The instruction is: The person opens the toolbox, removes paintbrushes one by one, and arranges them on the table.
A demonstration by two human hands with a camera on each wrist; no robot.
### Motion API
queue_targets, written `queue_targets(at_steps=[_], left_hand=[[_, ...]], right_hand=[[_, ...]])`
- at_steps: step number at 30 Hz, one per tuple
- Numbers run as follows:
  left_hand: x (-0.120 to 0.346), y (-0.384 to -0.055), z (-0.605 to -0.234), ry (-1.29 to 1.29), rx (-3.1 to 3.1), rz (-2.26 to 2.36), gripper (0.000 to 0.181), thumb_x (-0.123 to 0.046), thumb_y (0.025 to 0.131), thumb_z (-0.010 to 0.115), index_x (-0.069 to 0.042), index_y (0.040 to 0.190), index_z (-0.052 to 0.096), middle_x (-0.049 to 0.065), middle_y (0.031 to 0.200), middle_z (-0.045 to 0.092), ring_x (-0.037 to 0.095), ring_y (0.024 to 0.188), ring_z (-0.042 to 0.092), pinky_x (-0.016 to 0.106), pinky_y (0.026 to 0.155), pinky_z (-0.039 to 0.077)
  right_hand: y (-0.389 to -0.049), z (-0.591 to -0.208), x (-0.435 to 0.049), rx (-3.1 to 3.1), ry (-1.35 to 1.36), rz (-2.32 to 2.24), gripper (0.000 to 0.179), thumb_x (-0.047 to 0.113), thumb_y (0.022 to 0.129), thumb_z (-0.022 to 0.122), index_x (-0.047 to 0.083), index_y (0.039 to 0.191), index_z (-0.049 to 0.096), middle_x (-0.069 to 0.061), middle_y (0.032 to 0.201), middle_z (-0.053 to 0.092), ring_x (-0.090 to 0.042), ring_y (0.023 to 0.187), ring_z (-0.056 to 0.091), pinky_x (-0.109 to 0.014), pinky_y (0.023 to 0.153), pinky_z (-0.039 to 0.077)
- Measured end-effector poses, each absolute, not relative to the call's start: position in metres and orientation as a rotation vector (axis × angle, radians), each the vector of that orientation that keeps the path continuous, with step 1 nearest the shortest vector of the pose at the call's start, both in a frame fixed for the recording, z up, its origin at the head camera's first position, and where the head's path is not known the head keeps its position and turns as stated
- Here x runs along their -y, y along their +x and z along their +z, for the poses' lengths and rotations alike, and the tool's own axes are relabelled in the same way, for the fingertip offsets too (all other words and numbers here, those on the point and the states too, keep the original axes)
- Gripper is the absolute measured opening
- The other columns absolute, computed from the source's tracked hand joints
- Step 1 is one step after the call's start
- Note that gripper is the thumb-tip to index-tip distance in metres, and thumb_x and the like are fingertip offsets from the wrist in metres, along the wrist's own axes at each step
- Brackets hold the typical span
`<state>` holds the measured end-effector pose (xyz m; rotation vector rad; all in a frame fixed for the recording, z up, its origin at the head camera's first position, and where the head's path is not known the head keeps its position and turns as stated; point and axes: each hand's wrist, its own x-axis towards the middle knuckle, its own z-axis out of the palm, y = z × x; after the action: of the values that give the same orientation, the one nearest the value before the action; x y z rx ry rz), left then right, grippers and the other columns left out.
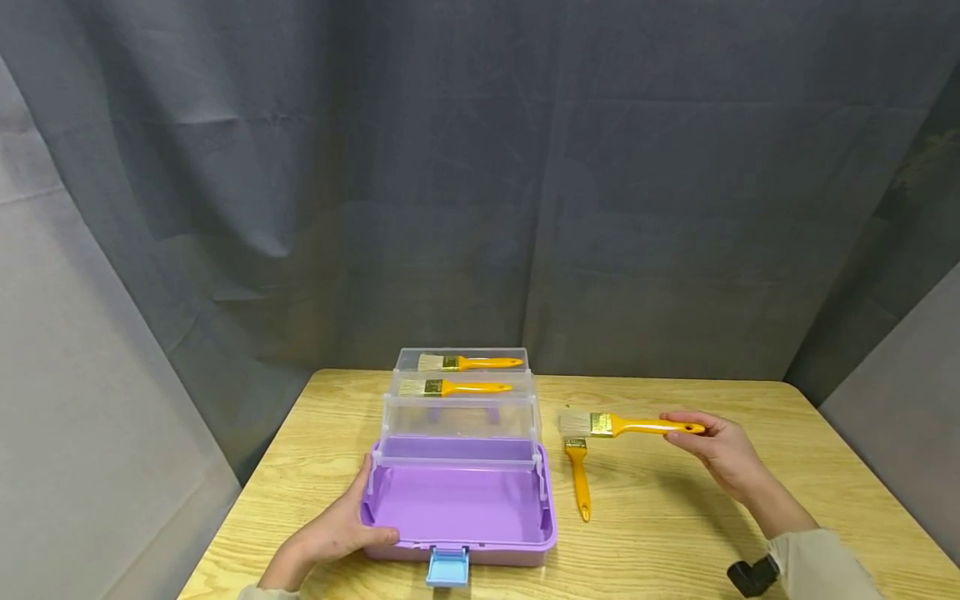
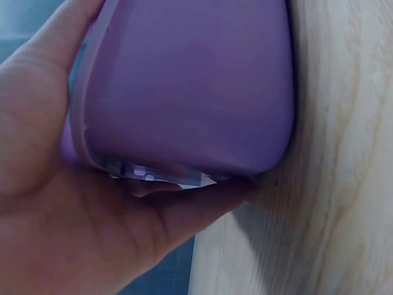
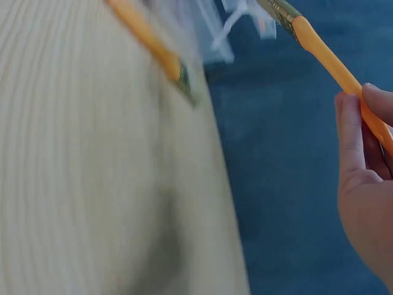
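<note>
Dark grey curtain [image 1: 450, 167] hangs behind the bench [image 1: 645, 508], whose wood-grain top runs back to it with rounded far corners; pale panels flank both sides, the left panel [image 1: 82, 400] and the right panel [image 1: 900, 408]. Purple box [image 1: 459, 504] sits left of centre, lid end folded up, well in from the bench's side edges; blue latch [image 1: 447, 568] hangs down at its front wall. Clear trays [image 1: 461, 423] rise in steps toward the back, carrying two brushes: upper tray brush [image 1: 487, 363] and lower tray brush [image 1: 476, 387], both lengthwise, bristles to the left. My left hand [image 1: 333, 529] grips the box's left end, thumb over the front rim, fingers along the side wall. My right hand [image 1: 723, 454] pinches the tail end of the held brush [image 1: 637, 426], carried level above the wood, bristles pointing left, their tips just short of the trays. From overhead they overlap the bristle end of the loose brush [image 1: 580, 479]; the right wrist view shows a gap between the two. Loose brush lies handle toward me, a narrow strip of wood separating it from the box's right wall. Broad wood stretches under my right forearm to the right edge, crossed by my hand's shadow.
</note>
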<state>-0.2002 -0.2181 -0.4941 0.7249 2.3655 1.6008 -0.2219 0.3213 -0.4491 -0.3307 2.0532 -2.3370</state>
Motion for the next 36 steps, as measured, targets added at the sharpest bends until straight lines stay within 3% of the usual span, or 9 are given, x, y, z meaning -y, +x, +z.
queue_targets(at_steps=[12,25,32,36], left_hand=[[0.216,-0.203,-0.496,0.75,-2.391,1.597,0.118,-0.009,0.064,0.078,-0.026,0.14,-0.01,0.013,0.145,0.006,0.036,0.126,0.019,0.053,0.099,0.012],[0.216,-0.201,-0.497,0.705,-2.418,1.571,0.118,-0.012,0.064,0.078,-0.028,0.14,-0.011,0.015,0.145,0.004,0.037,0.127,0.016,0.053,0.099,0.011],[0.217,-0.201,-0.498,0.665,-2.425,1.544,0.117,-0.015,0.066,0.077,-0.029,0.139,-0.012,0.011,0.146,0.001,0.034,0.129,0.012,0.051,0.1,0.009],[0.217,-0.202,-0.498,0.67,-2.445,1.53,0.117,-0.015,0.066,0.077,-0.028,0.139,-0.013,0.013,0.146,-0.001,0.034,0.129,0.01,0.051,0.1,0.008]], right_hand=[[-0.241,-0.521,-0.409,-2.2,-0.118,-2.23,0.036,0.011,0.079,0.064,0.006,0.114,0.06,0.008,0.106,0.057,-0.009,0.094,0.057,-0.024,0.078,0.046],[-0.229,-0.509,-0.381,-2.308,0.025,-2.215,0.034,0.003,0.08,0.061,-0.01,0.112,0.055,0.007,0.097,0.061,-0.01,0.086,0.06,-0.028,0.076,0.047],[-0.225,-0.505,-0.369,-2.3,0.15,-2.038,0.048,0.007,0.082,0.061,-0.022,0.116,0.041,-0.011,0.098,0.059,-0.019,0.087,0.061,-0.036,0.079,0.046],[-0.223,-0.501,-0.359,-2.119,0.141,-1.927,0.051,0.005,0.084,0.056,-0.022,0.12,0.032,-0.018,0.099,0.056,-0.029,0.091,0.059,-0.038,0.08,0.045]])
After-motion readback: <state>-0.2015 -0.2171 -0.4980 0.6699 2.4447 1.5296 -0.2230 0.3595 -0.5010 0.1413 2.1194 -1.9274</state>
